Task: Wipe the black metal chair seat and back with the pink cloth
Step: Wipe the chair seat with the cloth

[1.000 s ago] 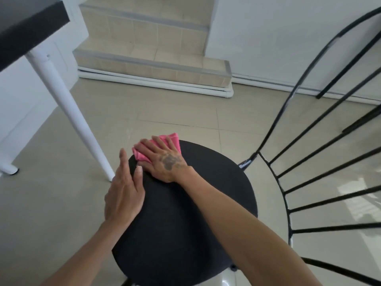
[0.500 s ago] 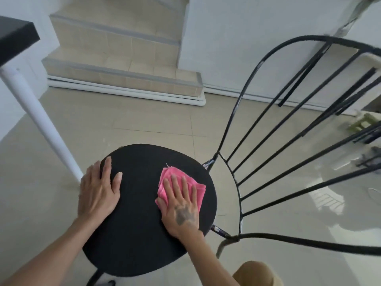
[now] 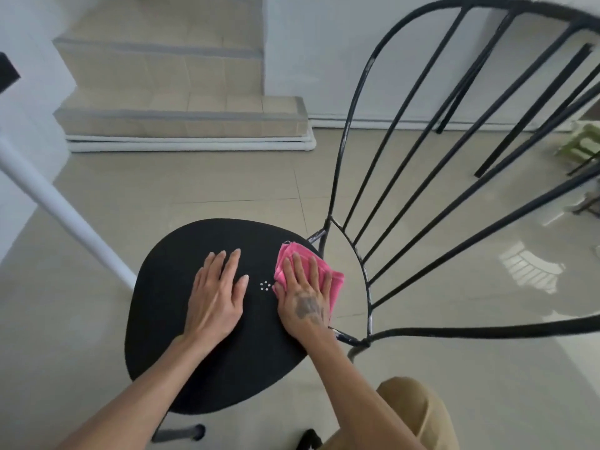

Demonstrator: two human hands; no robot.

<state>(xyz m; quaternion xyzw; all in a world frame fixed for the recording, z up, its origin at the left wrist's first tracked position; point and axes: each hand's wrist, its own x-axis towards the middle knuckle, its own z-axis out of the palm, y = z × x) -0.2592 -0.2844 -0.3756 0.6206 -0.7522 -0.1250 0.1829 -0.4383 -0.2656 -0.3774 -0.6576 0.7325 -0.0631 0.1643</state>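
The black round chair seat [image 3: 168, 297] fills the lower middle of the head view. Its back [image 3: 402, 177], a fan of thin black metal bars inside a curved frame, rises to the right. The folded pink cloth [image 3: 331, 280] lies at the seat's right edge, close to where the back joins. My right hand [image 3: 303, 298] presses flat on the cloth, fingers spread, covering most of it. My left hand [image 3: 216, 297] rests flat on the middle of the seat, fingers apart, holding nothing.
A white table leg [image 3: 61, 209] slants down just left of the seat. Tiled steps [image 3: 181, 115] with white pipes along their base stand behind. A pale green stool [image 3: 581, 144] sits at the far right. Beige floor tiles surround the chair; my knee [image 3: 418, 414] is at the bottom.
My right hand slid the cloth from the seat's far left edge across to its right edge by the back. My left hand moved from the left rim to the seat's middle.
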